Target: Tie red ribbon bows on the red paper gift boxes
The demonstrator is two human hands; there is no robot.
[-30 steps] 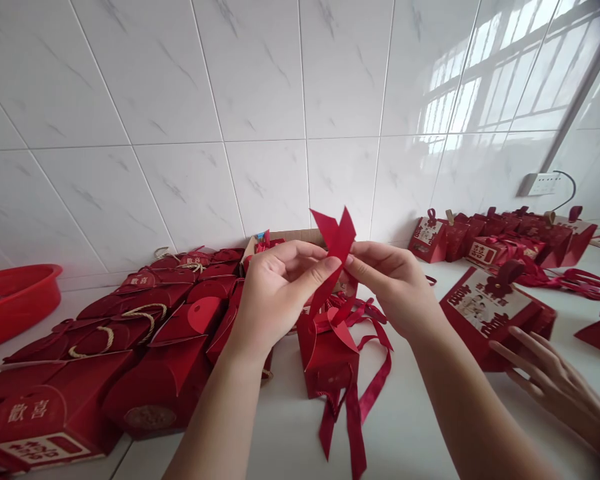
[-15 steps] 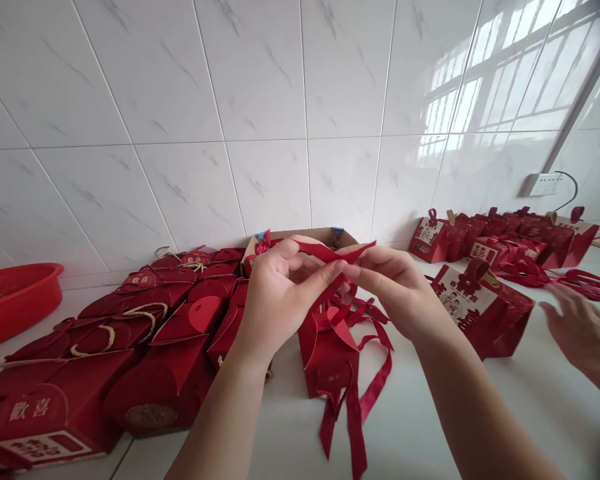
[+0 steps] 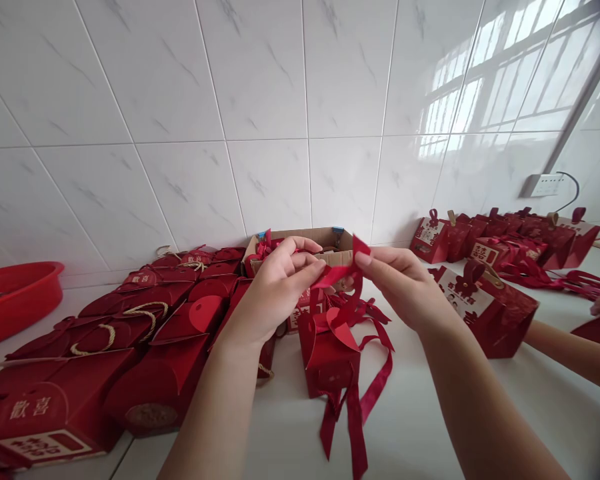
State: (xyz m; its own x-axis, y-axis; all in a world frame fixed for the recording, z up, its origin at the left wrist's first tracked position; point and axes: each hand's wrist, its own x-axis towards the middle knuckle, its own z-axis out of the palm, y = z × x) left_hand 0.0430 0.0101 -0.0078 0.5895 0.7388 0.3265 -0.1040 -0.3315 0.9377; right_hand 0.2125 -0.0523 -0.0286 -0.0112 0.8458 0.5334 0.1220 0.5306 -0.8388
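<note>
Both hands are raised above the counter with a red ribbon (image 3: pixel 336 275) stretched between them. My left hand (image 3: pixel 286 283) pinches one part of it between thumb and fingers. My right hand (image 3: pixel 399 277) pinches the other part near its cut end, which sticks up past the thumb. Below them stands a small red gift box (image 3: pixel 330 350) with curved top flaps. More ribbon lies over its top, and loose tails (image 3: pixel 356 427) hang down its front and curl on the counter to its right.
Many red gift boxes (image 3: pixel 180 367) with cord handles crowd the left, beside a red basin (image 3: pixel 20 300). An open cardboard box (image 3: pixel 300 240) stands at the wall. To the right are a red gift bag (image 3: pixel 490 313), more bags (image 3: pixel 530 233), loose ribbons (image 3: pixel 560 277) and another person's arms (image 3: pixel 575 357).
My hands have drawn apart, and the ribbon that was crossed at my thumbs is now pulled out between them. At the right, the other person's arm has moved behind the gift bag.
</note>
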